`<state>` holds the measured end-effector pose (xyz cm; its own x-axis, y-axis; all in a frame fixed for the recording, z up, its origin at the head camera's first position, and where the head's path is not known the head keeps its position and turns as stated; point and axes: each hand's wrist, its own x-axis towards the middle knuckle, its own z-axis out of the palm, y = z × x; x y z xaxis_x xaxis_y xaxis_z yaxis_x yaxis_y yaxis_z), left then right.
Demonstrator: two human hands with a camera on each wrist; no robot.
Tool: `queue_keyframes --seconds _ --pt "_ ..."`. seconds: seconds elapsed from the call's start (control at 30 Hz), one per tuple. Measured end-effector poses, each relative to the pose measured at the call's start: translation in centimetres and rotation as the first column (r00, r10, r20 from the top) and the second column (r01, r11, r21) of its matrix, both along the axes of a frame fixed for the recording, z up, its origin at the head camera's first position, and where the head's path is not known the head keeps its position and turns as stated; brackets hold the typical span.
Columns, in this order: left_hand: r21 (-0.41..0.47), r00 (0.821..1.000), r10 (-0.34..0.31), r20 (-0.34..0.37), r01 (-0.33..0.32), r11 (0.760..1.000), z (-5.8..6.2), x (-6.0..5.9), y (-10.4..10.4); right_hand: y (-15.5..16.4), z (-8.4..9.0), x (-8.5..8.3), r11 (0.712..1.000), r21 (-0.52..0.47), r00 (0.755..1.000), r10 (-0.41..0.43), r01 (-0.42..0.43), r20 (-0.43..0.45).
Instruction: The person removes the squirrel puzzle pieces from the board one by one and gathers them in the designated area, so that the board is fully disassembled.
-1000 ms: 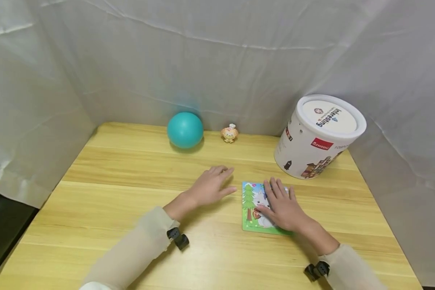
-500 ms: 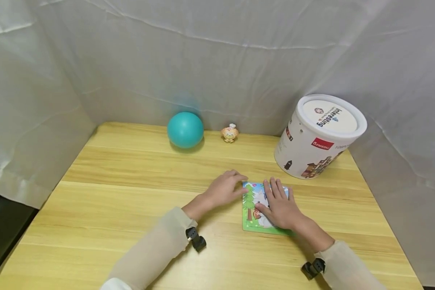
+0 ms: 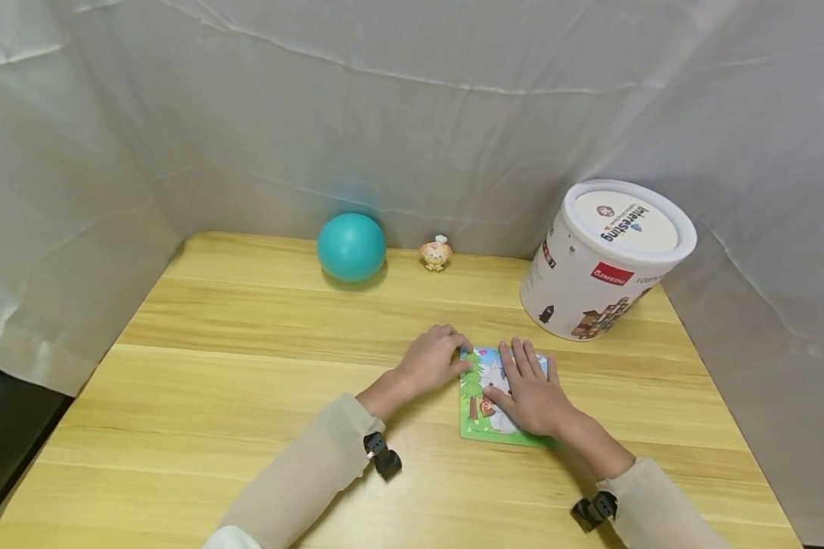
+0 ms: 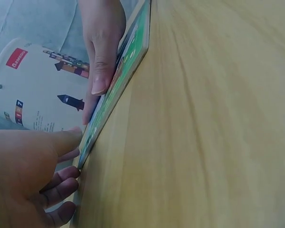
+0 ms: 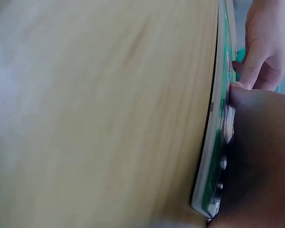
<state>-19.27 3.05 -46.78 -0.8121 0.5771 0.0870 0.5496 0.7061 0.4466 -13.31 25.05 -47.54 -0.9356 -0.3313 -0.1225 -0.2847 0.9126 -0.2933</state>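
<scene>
A small picture puzzle board (image 3: 477,422) with a green border lies flat on the wooden table in the head view, showing a tree and a white animal. My right hand (image 3: 535,396) rests flat over its right part, fingers spread and straight, hiding much of the picture. At the board's far left corner is my left hand (image 3: 434,358), fingers bent and thumb over the top; it pinches that corner. The left wrist view shows the thumb above the board's edge (image 4: 109,97) and the other fingers at its corner. From the right wrist view, the board looks level on the table.
A white lidded bucket (image 3: 590,282) stands behind the board at the right. Along the back sit a teal ball (image 3: 352,247) and a tiny figurine (image 3: 436,254) with a white hat. Grey cloth (image 3: 412,114) walls the table's back and sides.
My left hand has moved right, from beside the board to its far left corner, and has taken hold there. The right hand has stayed on the board almost unmoved.
</scene>
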Motion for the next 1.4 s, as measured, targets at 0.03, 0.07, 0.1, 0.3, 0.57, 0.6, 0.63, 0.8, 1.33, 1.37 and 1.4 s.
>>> queue_keyframes --seconds 0.03,0.07,0.1,0.3,0.57,0.6,0.63,0.8,1.33,1.37,1.4 --pt "-0.001 1.000 0.002 0.005 -0.002 1.000 0.0 0.0 0.1 0.0 0.0 0.0 1.000 -0.009 1.000 -0.002 0.002 -0.003" --pt "-0.001 1.000 0.005 0.003 -0.005 1.000 -0.1 0.0 0.1 0.0 0.0 0.0 1.000 -0.009 1.000 -0.003 0.003 -0.004" --pt "0.001 1.000 0.008 0.006 -0.008 1.000 -0.2 0.0 0.2 0.0 -0.1 0.0 1.000 -0.003 1.000 -0.005 0.005 -0.004" --pt "0.033 0.999 0.026 0.026 -0.027 0.999 -0.3 0.0 0.5 0.6 -1.4 -0.4 0.999 0.049 1.000 -0.007 0.006 0.016" --pt "0.037 0.998 0.053 0.045 -0.055 0.998 -0.6 0.0 1.0 0.7 -1.7 -0.6 0.999 0.047 0.999 -0.007 0.006 0.041" --pt "0.042 0.997 0.056 0.050 -0.058 0.997 -0.6 0.0 1.0 0.7 -1.7 -0.6 0.999 0.051 0.999 -0.008 0.006 0.043" --pt "0.050 0.997 0.059 0.058 -0.062 0.997 -0.6 0.0 1.0 0.7 -1.7 -0.6 0.998 0.055 0.999 -0.009 0.006 0.042" --pt "0.109 0.992 0.068 0.109 -0.080 0.991 -0.3 -0.2 1.1 0.5 -1.3 -0.5 0.998 0.062 0.999 -0.009 0.006 0.037" --pt "0.253 0.979 0.038 0.199 -0.089 0.963 -0.6 -0.7 1.2 0.6 -1.2 -0.7 0.998 0.059 0.999 -0.011 0.009 0.043" --pt "0.258 0.979 0.035 0.199 -0.087 0.962 -0.7 -0.8 1.2 0.7 -1.3 -0.7 0.998 0.060 0.999 -0.011 0.009 0.042" --pt "0.261 0.979 0.034 0.200 -0.087 0.961 -0.7 -0.8 1.2 0.7 -1.4 -0.7 0.998 0.061 0.999 -0.011 0.009 0.043"
